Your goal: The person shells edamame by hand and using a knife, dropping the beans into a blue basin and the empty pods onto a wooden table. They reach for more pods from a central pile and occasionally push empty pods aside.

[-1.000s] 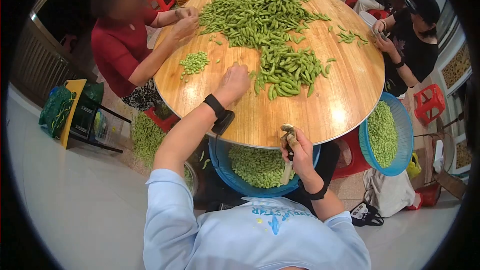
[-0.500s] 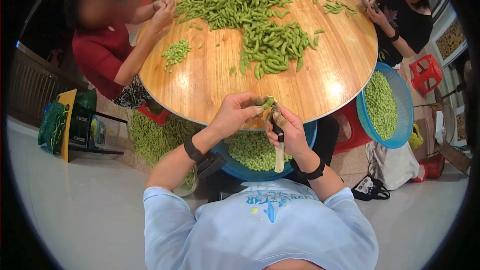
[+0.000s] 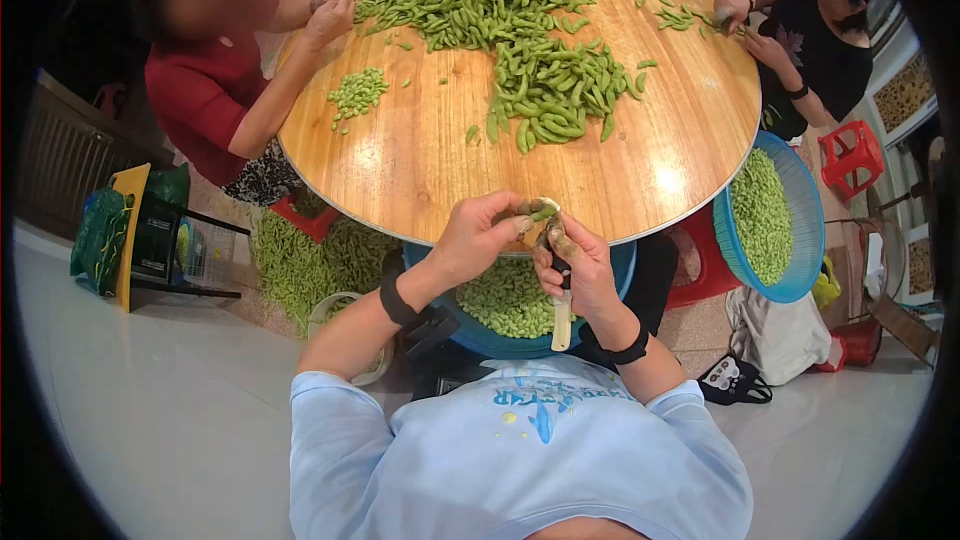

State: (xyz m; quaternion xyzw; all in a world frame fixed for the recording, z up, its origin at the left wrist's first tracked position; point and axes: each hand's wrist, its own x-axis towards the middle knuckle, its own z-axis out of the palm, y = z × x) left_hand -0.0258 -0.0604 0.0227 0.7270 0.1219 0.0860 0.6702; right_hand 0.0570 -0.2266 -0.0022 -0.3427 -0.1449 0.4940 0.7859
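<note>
My left hand (image 3: 485,228) pinches a green pod (image 3: 543,212) at the near edge of the round wooden table (image 3: 400,175). My right hand (image 3: 580,265) is wrapped round a tool with a black and pale handle (image 3: 562,323), whose upper end lies hidden among the fingers, touching or close to the pod. Both hands are side by side above a blue basin (image 3: 480,335) of shelled beans (image 3: 505,297). Farther back on the table lies a large heap of green pods (image 3: 555,90).
A co-worker in red (image 3: 200,90) is at the left, near a small bean pile (image 3: 357,98). Another in black (image 3: 825,40) works at the right. A blue basket (image 3: 808,255) of beans, red stools (image 3: 850,158) and pods on the floor (image 3: 300,270) surround the table.
The pod in my left hand is tilted differently, and a pale tip shows at its end. The right co-worker's hands have moved apart. The view has shifted slightly.
</note>
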